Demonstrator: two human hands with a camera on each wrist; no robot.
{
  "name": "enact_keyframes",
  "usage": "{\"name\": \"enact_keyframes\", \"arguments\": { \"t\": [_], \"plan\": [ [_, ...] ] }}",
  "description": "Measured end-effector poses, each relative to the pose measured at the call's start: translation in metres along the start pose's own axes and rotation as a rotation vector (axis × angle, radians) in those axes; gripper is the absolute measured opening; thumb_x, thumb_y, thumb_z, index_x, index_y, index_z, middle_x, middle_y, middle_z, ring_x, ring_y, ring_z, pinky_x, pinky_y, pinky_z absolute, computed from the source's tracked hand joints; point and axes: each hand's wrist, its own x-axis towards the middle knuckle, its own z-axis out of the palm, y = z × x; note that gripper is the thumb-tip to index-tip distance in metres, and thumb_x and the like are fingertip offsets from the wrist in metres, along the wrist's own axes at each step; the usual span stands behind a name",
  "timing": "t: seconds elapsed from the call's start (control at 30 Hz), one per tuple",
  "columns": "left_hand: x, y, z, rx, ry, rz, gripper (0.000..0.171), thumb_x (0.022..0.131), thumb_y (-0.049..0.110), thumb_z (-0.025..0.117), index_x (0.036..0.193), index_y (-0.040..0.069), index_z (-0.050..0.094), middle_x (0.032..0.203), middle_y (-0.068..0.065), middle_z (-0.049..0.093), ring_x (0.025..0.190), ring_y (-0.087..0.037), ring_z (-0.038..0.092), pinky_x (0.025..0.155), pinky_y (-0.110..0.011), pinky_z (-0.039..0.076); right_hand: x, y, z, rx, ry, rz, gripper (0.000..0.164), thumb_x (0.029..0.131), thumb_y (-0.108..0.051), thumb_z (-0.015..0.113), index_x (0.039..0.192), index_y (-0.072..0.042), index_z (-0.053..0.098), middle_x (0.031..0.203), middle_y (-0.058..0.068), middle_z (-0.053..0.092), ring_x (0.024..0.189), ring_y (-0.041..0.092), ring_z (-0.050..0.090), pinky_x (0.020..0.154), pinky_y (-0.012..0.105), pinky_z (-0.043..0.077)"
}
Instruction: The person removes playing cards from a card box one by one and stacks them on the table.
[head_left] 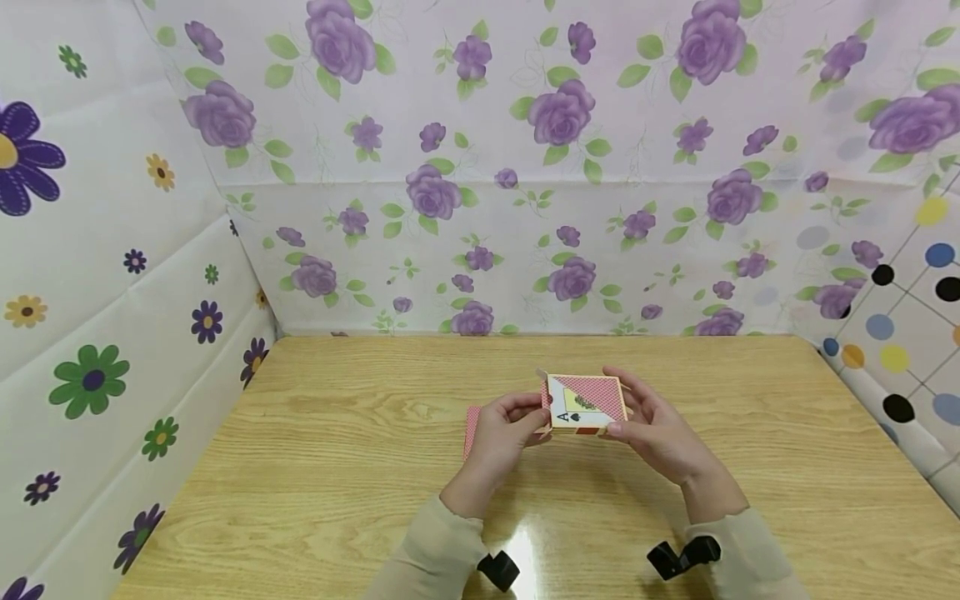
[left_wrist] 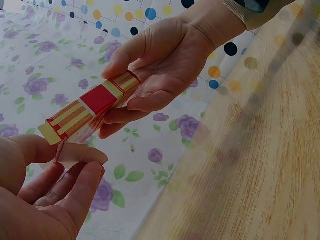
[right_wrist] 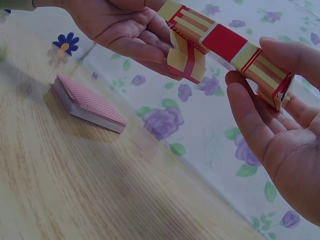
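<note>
A playing card box point(head_left: 592, 398), red-patterned with an ace of spades on its upper face, is held above the table between both hands. My right hand point(head_left: 663, 435) grips its right end, with the thumb along the near edge and fingers at the far side and beneath. At the left end, my left hand point(head_left: 501, 429) pinches the box near its open end. An end flap point(left_wrist: 82, 154) hangs open there, over the left fingers. A deck of cards point(right_wrist: 89, 106) with red-patterned backs lies stacked on the table, partly hidden behind the left hand in the head view.
The wooden table point(head_left: 322, 467) reaches back to a wall cloth point(head_left: 510, 225) with purple flowers. Patterned cloths also stand at the left and right sides. A black strap piece point(head_left: 498, 571) sticks out from the left wrist, another point(head_left: 682, 557) from the right.
</note>
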Motion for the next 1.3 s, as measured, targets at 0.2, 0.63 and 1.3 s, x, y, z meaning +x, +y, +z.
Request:
{"name": "enact_keyframes", "arguments": {
  "t": [0.2,0.63,1.3],
  "plan": [
    [0.0,0.0004,-0.0002,0.001,0.008,-0.001,0.025,0.087,0.0,0.063,0.111,-0.008,0.061,0.096,-0.01,0.068,0.077,-0.01,0.065,0.073,-0.03,0.058,-0.0014,-0.0004,-0.001,-0.006,0.004,0.005,0.076,0.089,0.012,0.05,0.151,-0.012,0.014,0.136,0.003,0.043,0.115,0.015,0.056,0.09,0.03,0.052],
    [0.0008,0.0016,-0.0038,0.041,0.037,0.014,0.025,0.087,0.002,0.063,0.11,-0.007,0.061,0.094,-0.011,0.067,0.076,-0.011,0.065,0.07,-0.029,0.058,-0.0025,-0.0031,-0.0015,-0.009,0.015,0.004,0.076,0.09,0.012,0.051,0.151,-0.011,0.013,0.136,0.002,0.044,0.114,0.015,0.057,0.09,0.031,0.052],
    [0.0,0.0092,-0.009,0.059,0.052,0.027,0.026,0.089,0.003,0.061,0.112,-0.007,0.061,0.105,-0.02,0.067,0.08,-0.013,0.066,0.073,-0.032,0.059,-0.0029,-0.0039,-0.0046,-0.035,0.057,0.016,0.075,0.09,0.011,0.051,0.151,-0.014,0.016,0.132,0.004,0.044,0.111,0.016,0.058,0.088,0.031,0.053]
  ]
}}
